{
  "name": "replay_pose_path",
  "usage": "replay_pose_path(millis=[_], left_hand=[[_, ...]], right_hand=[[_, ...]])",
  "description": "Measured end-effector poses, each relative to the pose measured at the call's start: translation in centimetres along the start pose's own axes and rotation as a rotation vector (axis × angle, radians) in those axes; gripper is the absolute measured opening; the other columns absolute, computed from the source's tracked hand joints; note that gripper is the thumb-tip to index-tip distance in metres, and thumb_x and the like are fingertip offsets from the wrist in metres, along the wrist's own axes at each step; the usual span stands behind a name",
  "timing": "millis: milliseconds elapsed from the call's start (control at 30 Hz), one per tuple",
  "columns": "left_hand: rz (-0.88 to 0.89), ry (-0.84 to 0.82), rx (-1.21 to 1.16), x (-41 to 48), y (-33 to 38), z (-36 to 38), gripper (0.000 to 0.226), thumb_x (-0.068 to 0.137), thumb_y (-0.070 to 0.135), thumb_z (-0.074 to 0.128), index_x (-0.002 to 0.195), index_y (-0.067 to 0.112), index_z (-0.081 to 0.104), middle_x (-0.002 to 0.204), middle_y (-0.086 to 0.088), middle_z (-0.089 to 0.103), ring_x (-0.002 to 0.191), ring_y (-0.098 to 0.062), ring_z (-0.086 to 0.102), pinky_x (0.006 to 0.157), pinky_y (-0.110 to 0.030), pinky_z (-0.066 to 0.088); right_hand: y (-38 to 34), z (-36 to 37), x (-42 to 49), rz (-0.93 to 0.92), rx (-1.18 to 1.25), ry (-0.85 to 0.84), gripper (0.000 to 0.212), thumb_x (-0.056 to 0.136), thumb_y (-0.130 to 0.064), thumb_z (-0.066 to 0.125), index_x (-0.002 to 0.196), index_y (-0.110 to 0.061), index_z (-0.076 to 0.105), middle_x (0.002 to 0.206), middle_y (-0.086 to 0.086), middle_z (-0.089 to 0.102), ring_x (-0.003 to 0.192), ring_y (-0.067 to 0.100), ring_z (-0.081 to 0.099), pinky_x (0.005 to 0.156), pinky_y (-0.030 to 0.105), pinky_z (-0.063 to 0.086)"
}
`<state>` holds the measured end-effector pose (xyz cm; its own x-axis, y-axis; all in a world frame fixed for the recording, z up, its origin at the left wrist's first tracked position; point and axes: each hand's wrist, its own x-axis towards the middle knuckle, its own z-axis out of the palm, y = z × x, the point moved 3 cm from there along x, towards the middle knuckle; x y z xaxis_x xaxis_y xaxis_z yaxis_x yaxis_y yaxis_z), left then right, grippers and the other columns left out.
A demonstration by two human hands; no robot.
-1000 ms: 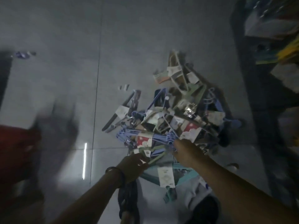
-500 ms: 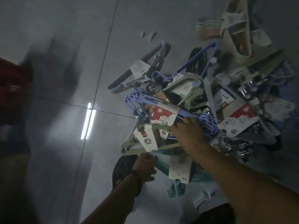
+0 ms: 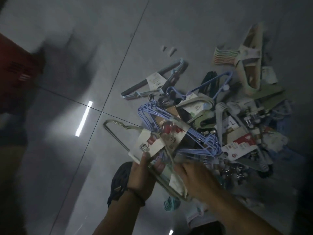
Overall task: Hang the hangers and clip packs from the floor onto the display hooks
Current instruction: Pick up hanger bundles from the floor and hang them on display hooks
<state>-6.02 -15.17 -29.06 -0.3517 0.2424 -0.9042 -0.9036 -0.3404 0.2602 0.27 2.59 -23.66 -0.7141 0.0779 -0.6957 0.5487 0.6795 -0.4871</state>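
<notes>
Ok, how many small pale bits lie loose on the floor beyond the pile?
2: one bit and a second bit, side by side on the floor past the grey hanger pack. Others may hide under the pile.

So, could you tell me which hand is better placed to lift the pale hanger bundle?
Left: the left hand grips the pale hanger bundle near its middle, thumb on top. The right hand is too blurred to judge its hold.
</notes>
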Motion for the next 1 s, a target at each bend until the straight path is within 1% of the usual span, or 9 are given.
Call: replay_pose_path(millis=[67,133,267,367,467,567,700,867,1000], left_hand=[[0.037,0.099,0.053,0.6,1.3,-2.3,0.03,0.102,0.025,0.062,0.125,0.008,0.055,0.083,-0.01,0.072,0.068,-0.022,0.068,0.071,-0.042,0.059],[0.079,0.162,0.139,0.7,2.3,-4.7,0.029,0.102,0.028,0.065,0.126,0.012,0.057,0.091,-0.015,0.073,0.073,-0.025,0.069,0.074,-0.043,0.059],[0.148,0.212,0.275,0.3,3.3,-8.0,0.035,0.101,0.033,0.065,0.132,0.018,0.058,0.105,-0.014,0.078,0.086,-0.027,0.072,0.07,-0.039,0.061],[0.091,0.167,0.267,0.2,3.2,-9.1,0.024,0.102,0.034,0.063,0.125,0.026,0.06,0.102,-0.008,0.081,0.079,-0.024,0.073,0.066,-0.037,0.063],[0.062,0.131,0.235,0.3,2.8,-9.9,0.027,0.102,0.032,0.065,0.127,0.025,0.064,0.101,-0.011,0.08,0.071,-0.022,0.069,0.07,-0.04,0.061],[0.052,0.123,0.196,0.5,2.1,-10.3,0.028,0.1,0.033,0.067,0.128,0.026,0.067,0.1,-0.012,0.077,0.072,-0.023,0.067,0.074,-0.04,0.059],[0.05,0.081,0.11,-0.1,1.8,-10.4,0.036,0.094,0.037,0.073,0.128,0.025,0.069,0.1,-0.014,0.073,0.07,-0.023,0.063,0.071,-0.042,0.058],[0.015,0.142,-0.017,-0.8,2.2,-12.1,0.046,0.097,0.037,0.066,0.139,0.019,0.059,0.093,-0.014,0.069,0.069,-0.024,0.062,0.062,-0.037,0.056],[-0.011,0.113,0.001,-1.7,1.5,-11.0,0.043,0.1,0.028,0.062,0.142,0.018,0.057,0.131,-0.02,0.07,0.099,-0.03,0.077,0.071,-0.039,0.062]], right_hand=[[0.9,-2.3,3.1,0.029,-0.093,0.232,0.052,0.105,-0.057,0.024,0.103,-0.021,0.061,0.092,-0.001,0.059,0.083,0.019,0.058,0.067,0.03,0.042],[1.4,-4.4,7.2,0.069,-0.261,0.42,0.03,0.101,-0.035,0.057,0.121,-0.012,0.058,0.115,0.011,0.061,0.106,0.029,0.058,0.082,0.04,0.05],[1.4,-3.9,15.0,0.153,-0.454,0.011,0.074,0.088,-0.023,0.074,0.148,-0.004,0.034,0.144,0.024,0.045,0.131,0.043,0.049,0.106,0.049,0.048],[2.1,-2.3,16.9,0.266,-0.451,-0.073,0.104,0.087,-0.036,0.083,0.158,-0.001,0.016,0.157,0.03,0.029,0.135,0.049,0.048,0.106,0.052,0.049],[2.0,-2.1,16.9,0.266,-0.436,-0.004,0.088,0.086,-0.036,0.084,0.149,-0.005,0.031,0.148,0.025,0.042,0.126,0.046,0.056,0.1,0.052,0.053],[0.7,-3.0,16.1,0.183,-0.313,0.046,0.065,0.091,-0.034,0.079,0.14,-0.011,0.043,0.132,0.019,0.06,0.113,0.039,0.064,0.082,0.041,0.052],[-1.3,-4.5,13.4,0.13,-0.165,0.08,0.049,0.096,-0.032,0.074,0.136,-0.015,0.052,0.121,0.016,0.068,0.101,0.036,0.067,0.081,0.041,0.057],[0.6,-7.9,7.6,0.117,0.242,0.374,0.033,0.096,-0.027,0.075,0.125,-0.017,0.061,0.096,-0.001,0.068,0.08,0.016,0.064,0.059,0.026,0.045],[2.0,-6.9,4.3,0.245,0.802,0.541,0.033,0.1,-0.022,0.07,0.129,-0.01,0.061,0.11,0.012,0.073,0.087,0.027,0.071,0.063,0.038,0.06]])
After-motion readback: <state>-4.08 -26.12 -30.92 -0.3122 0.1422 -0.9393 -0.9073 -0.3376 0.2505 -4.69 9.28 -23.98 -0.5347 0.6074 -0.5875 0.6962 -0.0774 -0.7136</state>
